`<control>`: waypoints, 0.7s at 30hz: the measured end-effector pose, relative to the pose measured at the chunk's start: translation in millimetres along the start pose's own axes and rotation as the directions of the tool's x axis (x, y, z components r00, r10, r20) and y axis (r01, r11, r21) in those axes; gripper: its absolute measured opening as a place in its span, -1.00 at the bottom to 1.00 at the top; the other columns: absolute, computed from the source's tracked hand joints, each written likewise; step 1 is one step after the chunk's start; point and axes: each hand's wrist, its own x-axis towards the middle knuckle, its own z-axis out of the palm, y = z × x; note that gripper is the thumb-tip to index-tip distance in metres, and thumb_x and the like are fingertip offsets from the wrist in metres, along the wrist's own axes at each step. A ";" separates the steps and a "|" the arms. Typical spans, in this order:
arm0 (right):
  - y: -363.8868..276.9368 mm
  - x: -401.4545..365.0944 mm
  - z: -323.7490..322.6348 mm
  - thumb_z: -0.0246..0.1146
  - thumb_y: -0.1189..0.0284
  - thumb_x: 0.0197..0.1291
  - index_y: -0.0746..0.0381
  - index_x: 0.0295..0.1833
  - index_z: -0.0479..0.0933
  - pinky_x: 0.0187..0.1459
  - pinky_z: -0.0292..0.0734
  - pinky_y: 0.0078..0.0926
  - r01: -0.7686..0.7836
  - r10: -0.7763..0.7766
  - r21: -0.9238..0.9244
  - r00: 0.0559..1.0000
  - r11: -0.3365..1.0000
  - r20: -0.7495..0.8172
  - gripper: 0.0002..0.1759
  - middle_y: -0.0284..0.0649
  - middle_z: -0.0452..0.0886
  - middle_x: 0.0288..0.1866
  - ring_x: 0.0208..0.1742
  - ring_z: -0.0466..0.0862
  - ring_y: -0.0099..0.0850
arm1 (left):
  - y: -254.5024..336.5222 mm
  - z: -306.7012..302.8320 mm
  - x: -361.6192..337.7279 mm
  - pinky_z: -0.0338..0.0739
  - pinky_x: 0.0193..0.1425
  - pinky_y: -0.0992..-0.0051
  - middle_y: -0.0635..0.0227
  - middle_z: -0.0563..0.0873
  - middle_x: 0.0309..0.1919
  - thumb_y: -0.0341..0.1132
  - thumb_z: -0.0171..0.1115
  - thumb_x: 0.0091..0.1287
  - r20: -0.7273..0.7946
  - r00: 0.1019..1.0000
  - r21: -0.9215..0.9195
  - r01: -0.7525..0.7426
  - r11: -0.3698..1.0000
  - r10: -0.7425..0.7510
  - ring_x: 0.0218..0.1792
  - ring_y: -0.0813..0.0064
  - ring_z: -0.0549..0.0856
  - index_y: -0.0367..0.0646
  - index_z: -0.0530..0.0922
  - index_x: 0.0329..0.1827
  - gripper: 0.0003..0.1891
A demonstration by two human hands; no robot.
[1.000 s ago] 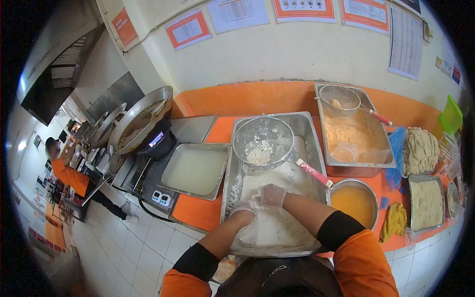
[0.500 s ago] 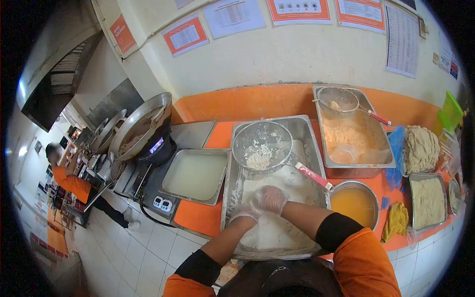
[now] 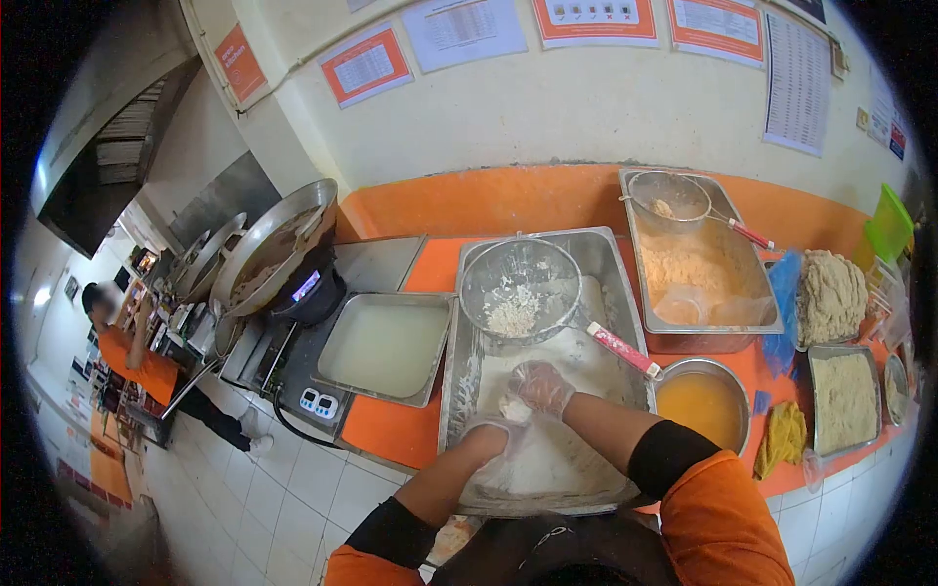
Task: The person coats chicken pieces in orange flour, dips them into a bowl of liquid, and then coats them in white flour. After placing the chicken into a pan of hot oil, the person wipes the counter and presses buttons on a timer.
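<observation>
Both my hands wear thin clear gloves and work in a large steel pan filled with white flour. My left hand is pressed down into the flour at the near left of the pan. My right hand is cupped just above and right of it, closed on a small floured lump. A round wire sieve with white crumbs rests across the far end of the pan, its red handle pointing toward the right rim.
A shallow tray of pale liquid lies left of the pan. A bowl of orange liquid sits right, with a tray of orange crumbs and a second sieve behind. A tilted wok stands far left. Another person works in the background.
My right hand has moved slightly toward the sieve and lifted with a floured lump. My left hand stays pressed in the flour, shifted a little nearer.
</observation>
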 end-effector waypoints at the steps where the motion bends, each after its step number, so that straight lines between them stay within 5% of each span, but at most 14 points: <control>1: -4.6 -4.0 -4.6 -0.08 0.07 0.07 0.25 -0.27 0.49 -0.25 0.42 -0.30 0.017 -0.013 0.076 0.999 0.997 -0.047 -0.53 -0.06 0.54 -0.32 -0.28 0.54 -0.16 | -5.9 3.0 3.2 0.38 -0.11 0.27 0.03 0.55 -0.23 -0.08 -0.01 0.09 0.003 1.000 0.002 -0.001 1.000 0.001 -0.18 0.13 0.53 -0.24 0.51 -0.24 -0.61; 4: 0.2 2.8 8.4 -0.12 0.11 0.12 0.26 -0.24 0.47 -0.24 0.42 -0.26 0.166 -0.158 0.109 0.985 0.980 -0.073 -0.56 0.00 0.53 -0.34 -0.30 0.54 -0.12 | -3.6 -1.0 -0.6 0.37 -0.09 0.30 0.05 0.54 -0.20 -0.04 0.00 0.09 -0.056 0.998 -0.076 -0.031 0.997 0.027 -0.14 0.13 0.52 -0.24 0.48 -0.17 -0.57; 6: -4.3 2.2 5.3 -0.14 0.14 0.13 0.25 -0.22 0.45 -0.23 0.41 -0.23 0.091 -0.091 -0.013 0.996 0.996 0.012 -0.58 0.03 0.52 -0.33 -0.29 0.53 -0.10 | 10.6 -8.5 -7.5 0.39 -0.09 0.28 0.04 0.55 -0.21 -0.10 -0.09 0.14 -0.134 0.988 0.323 -0.029 0.946 0.077 -0.22 0.09 0.54 -0.23 0.52 -0.25 -0.63; 7: -7.6 1.0 3.0 -0.16 0.17 0.15 0.25 -0.20 0.43 -0.22 0.41 -0.20 0.024 -0.012 -0.137 0.996 0.990 0.087 -0.60 0.06 0.51 -0.32 -0.28 0.53 -0.07 | 8.6 -8.7 -3.7 0.39 -0.09 0.28 0.04 0.55 -0.21 -0.10 -0.09 0.14 -0.134 0.988 0.324 -0.030 0.946 0.077 -0.22 0.09 0.54 -0.23 0.52 -0.25 -0.63; 9: 12.5 7.4 15.4 -0.13 0.19 0.12 0.29 -0.20 0.42 -0.23 0.38 -0.19 0.039 -0.034 -0.094 0.998 0.995 0.052 -0.60 0.05 0.51 -0.29 -0.27 0.52 -0.08 | 3.3 -8.0 6.6 0.39 -0.09 0.28 0.05 0.55 -0.22 -0.16 -0.11 0.14 -0.098 0.994 0.258 0.078 0.963 -0.054 -0.21 0.11 0.55 -0.16 0.52 -0.20 -0.66; 11: 40.7 16.5 32.4 -0.09 0.20 0.08 0.32 -0.19 0.42 -0.23 0.35 -0.18 0.056 -0.055 -0.053 0.998 0.997 0.012 -0.60 0.05 0.50 -0.27 -0.25 0.51 -0.08 | 5.1 -11.4 5.2 0.39 -0.11 0.28 0.07 0.56 -0.24 -0.17 -0.11 0.13 -0.181 0.983 0.310 0.085 0.947 -0.029 -0.22 0.12 0.55 -0.15 0.51 -0.20 -0.67; 14: 61.0 18.7 46.2 -0.05 0.25 0.06 0.35 -0.13 0.37 -0.24 0.36 -0.16 -0.024 -0.026 -0.301 0.986 0.953 -0.163 -0.61 0.02 0.49 -0.26 -0.24 0.50 -0.08 | 29.5 -35.4 -19.7 0.40 -0.12 0.30 0.06 0.56 -0.25 -0.08 -0.04 0.08 -0.240 0.968 0.244 0.140 0.960 -0.080 -0.19 0.12 0.54 -0.14 0.51 -0.20 -0.63; 15: 55.7 14.7 37.8 -0.07 0.15 0.06 0.33 -0.15 0.39 -0.28 0.37 -0.17 -0.137 0.086 -0.351 0.984 0.926 -0.156 -0.55 0.01 0.50 -0.30 -0.29 0.52 -0.09 | 37.3 -43.5 -26.4 0.41 -0.11 0.33 0.03 0.55 -0.24 0.01 0.03 0.03 -0.215 0.964 0.129 0.185 0.974 -0.155 -0.16 0.11 0.52 -0.12 0.51 -0.20 -0.58; 17: 44.3 7.5 35.6 -0.09 0.05 0.05 0.30 -0.16 0.40 -0.33 0.39 -0.17 -0.244 0.196 -0.397 0.968 0.885 -0.158 -0.48 0.00 0.52 -0.33 -0.34 0.54 -0.11 | 22.6 -32.3 -18.4 0.41 -0.12 0.34 0.04 0.55 -0.26 0.02 0.03 0.02 -0.271 0.958 0.178 0.144 0.974 -0.092 -0.17 0.12 0.52 -0.12 0.51 -0.22 -0.58; 19: 30.8 -7.3 63.6 0.02 -0.09 -0.12 0.33 -0.18 0.40 -0.33 0.37 -0.16 0.061 -0.082 -0.415 0.996 0.908 -0.032 -0.34 -0.02 0.50 -0.35 -0.39 0.50 -0.14 | 11.2 -24.4 -10.2 0.42 -0.12 0.34 0.05 0.56 -0.28 0.02 0.04 0.02 -0.325 0.945 0.228 0.104 0.968 -0.025 -0.19 0.13 0.53 -0.11 0.52 -0.24 -0.59; 21: 24.8 -25.2 99.0 0.08 -0.18 -0.24 0.33 -0.22 0.41 -0.32 0.34 -0.12 0.337 -0.446 -0.510 0.888 0.791 -0.106 -0.26 -0.06 0.48 -0.39 -0.40 0.47 -0.19 | 5.4 -19.4 -4.3 0.42 -0.13 0.33 0.09 0.56 -0.28 -0.01 0.05 0.01 -0.356 0.933 0.150 0.102 0.983 -0.042 -0.20 0.17 0.54 -0.13 0.51 -0.25 -0.61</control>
